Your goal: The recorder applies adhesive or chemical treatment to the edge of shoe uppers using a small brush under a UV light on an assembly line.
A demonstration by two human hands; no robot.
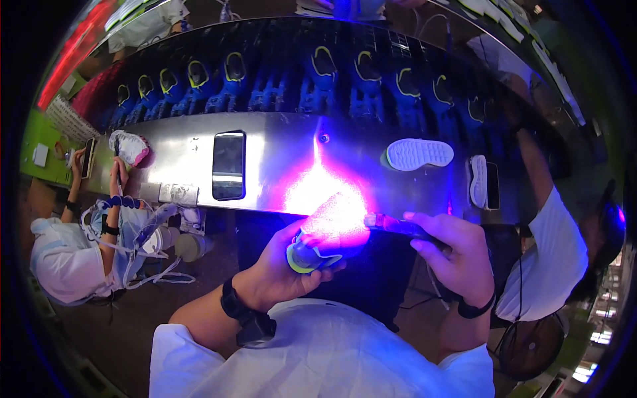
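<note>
My left hand grips a shoe with a yellow-green rim and blue upper, held just below the metal bench edge. My right hand holds a dark torch-like lamp that points left at the shoe. Its violet light floods the shoe's top and glares off the metal shelf behind it. A dark watch sits on my left wrist, a dark band on my right.
Blue shoes with yellow-green collars ride in a row on the conveyor behind. A white sole and another sole lie on the shelf. A person at the left handles a shoe; another stands at the right.
</note>
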